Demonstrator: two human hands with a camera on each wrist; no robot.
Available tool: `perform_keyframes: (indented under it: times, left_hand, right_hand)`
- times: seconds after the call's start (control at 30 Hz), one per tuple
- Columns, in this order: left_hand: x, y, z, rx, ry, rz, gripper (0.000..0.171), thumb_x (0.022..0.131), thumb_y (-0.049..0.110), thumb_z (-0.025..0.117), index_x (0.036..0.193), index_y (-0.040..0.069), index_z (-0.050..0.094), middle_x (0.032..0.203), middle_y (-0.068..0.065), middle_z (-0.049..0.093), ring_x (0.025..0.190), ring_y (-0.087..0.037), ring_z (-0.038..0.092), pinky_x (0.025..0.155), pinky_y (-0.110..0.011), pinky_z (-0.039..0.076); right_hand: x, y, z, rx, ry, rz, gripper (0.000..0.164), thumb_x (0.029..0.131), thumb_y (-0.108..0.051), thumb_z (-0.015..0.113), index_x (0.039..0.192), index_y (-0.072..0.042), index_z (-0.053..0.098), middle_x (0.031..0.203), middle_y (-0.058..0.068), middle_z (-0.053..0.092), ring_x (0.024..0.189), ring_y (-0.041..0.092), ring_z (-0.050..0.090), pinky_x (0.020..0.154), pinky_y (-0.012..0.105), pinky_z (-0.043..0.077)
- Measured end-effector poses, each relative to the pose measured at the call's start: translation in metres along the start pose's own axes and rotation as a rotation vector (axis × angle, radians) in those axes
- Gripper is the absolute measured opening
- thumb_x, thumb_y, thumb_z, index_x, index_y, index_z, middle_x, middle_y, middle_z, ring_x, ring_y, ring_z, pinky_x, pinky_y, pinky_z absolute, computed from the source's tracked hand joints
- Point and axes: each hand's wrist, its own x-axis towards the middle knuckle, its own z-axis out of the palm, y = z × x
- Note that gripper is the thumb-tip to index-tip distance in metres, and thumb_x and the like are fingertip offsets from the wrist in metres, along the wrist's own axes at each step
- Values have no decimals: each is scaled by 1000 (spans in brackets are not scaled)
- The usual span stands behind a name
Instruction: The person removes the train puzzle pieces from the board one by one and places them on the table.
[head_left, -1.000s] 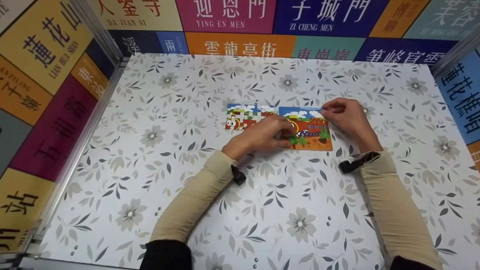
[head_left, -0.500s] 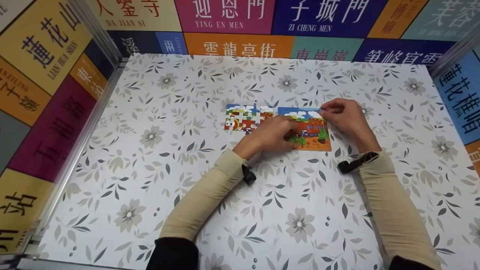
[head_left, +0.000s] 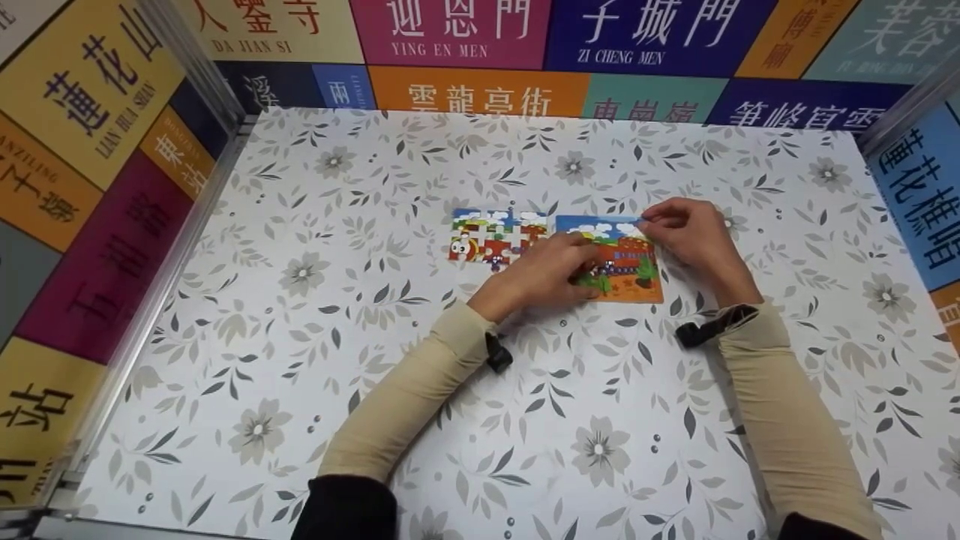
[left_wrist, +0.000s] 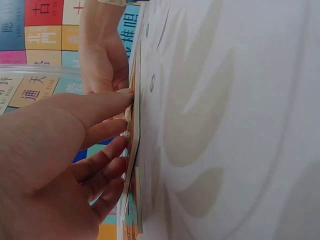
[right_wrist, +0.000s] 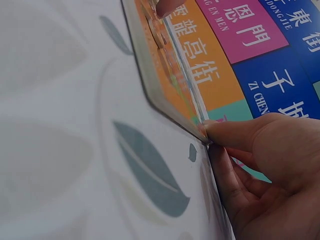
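Observation:
A jigsaw puzzle board (head_left: pixel 634 289) with a red train picture lies on the table. My left hand (head_left: pixel 541 271) reaches over its left part. In the left wrist view, the left thumb and fingertips touch the board's face (left_wrist: pixel 135 112); whether they pinch a piece is hidden. My right hand (head_left: pixel 688 229) holds the far right corner, its thumb and index finger pinching the edge in the right wrist view (right_wrist: pixel 202 131). Joined jigsaw pieces (head_left: pixel 487 244) with white gaps between them lie left of the board, partly covered by my left hand.
A white cloth (head_left: pixel 420 420) printed with grey leaves and flowers covers the table. Panels with large lettering (head_left: pixel 480 94) stand along the back and both sides. A metal rail (head_left: pixel 161 274) borders the left side.
The left hand has shifted right, further over the board, then stayed almost still. More of the joined pieces at the left now shows. The right hand keeps hold of the corner.

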Motion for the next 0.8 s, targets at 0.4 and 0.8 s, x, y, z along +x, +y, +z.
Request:
perform_keyframes:
  times: [0.4, 0.8]
  left_hand:
    - [3, 5, 3, 38, 30, -61, 49, 103, 47, 73, 141, 18, 64, 135, 0, 61, 131, -20, 54, 113, -41, 45]
    - [1, 11, 7, -118, 58, -125, 41, 103, 39, 76, 129, 11, 63, 125, -4, 58, 113, -17, 53, 97, -33, 49]
  right_hand:
    - [0, 0, 0, 3, 9, -7, 36, 100, -39, 80, 126, -15, 77, 117, 5, 76, 98, 7, 67, 79, 19, 52]
    - [0, 0, 1, 13, 5, -25, 36, 100, -38, 80, 124, -12, 78, 115, 7, 77, 94, 3, 67, 77, 15, 51]
